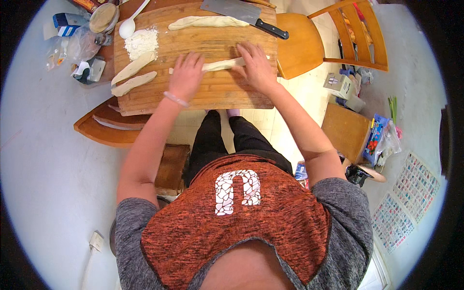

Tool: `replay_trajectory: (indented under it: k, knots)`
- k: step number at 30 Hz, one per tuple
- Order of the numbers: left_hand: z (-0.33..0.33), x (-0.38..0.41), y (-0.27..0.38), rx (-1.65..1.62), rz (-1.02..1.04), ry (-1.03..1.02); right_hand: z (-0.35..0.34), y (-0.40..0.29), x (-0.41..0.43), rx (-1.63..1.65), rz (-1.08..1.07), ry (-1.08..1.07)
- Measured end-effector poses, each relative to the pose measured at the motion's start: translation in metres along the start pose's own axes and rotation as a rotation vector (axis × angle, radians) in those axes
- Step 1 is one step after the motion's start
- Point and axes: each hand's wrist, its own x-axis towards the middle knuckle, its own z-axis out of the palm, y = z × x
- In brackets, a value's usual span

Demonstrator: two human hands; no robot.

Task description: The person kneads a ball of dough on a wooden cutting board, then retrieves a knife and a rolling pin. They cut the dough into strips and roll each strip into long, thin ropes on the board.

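Observation:
A thin rope of dough [222,65] lies across the wooden board [217,98] under both of my hands. My left hand [186,74] rests flat on its left part, with a pale bracelet at the wrist. Over its right part is my right hand [256,67], fingers spread and slightly bent. Neither hand closes round the dough. Beyond them lies a thicker dough strip [208,22], close to a cleaver [235,11] with a black handle. Two more strips, an upper one [133,67] and a lower one [134,83], lie at the board's left, below a heap of flour [142,43].
A white spoon [127,28] lies by the flour at the board's left edge. Further left are a lidded jar [104,18], a blue box [69,24] and plastic bags. One wooden chair [301,43] stands against the right side; another [108,123] is at the lower left.

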Motion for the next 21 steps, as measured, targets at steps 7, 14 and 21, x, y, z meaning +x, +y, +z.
replay_trajectory:
  k: [7, 14, 21]
  knots:
    - [0.046, 0.028, 0.054, -0.017, -0.288, 0.143, 0.029, -0.016, 0.024, -0.138, 0.059, 0.075]
    - [0.043, -0.014, 0.059, -0.058, -0.303, 0.087, 0.03, -0.016, -0.032, -0.089, 0.163, 0.064]
    - [0.048, 0.039, 0.022, 0.025, -0.379, 0.227, 0.032, 0.02, 0.046, -0.145, 0.221, 0.162]
